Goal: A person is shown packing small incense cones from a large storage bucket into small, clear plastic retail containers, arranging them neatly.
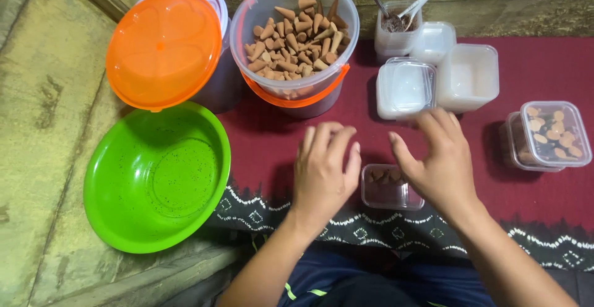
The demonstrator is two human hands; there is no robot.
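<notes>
My left hand (pixel 322 174) and right hand (pixel 440 158) hover with spread fingers, holding nothing, over the small clear box (pixel 391 187). It looks light and bendy; I'd hold its sides.

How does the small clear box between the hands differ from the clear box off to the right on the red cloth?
The box between the hands is open with no lid; the box on the right is shut under a clear lid. The first holds only a few brown cones; the second looks nearly full. The left hand and right hand flank the first; nothing touches the second. Both are small, clear and square.
</notes>
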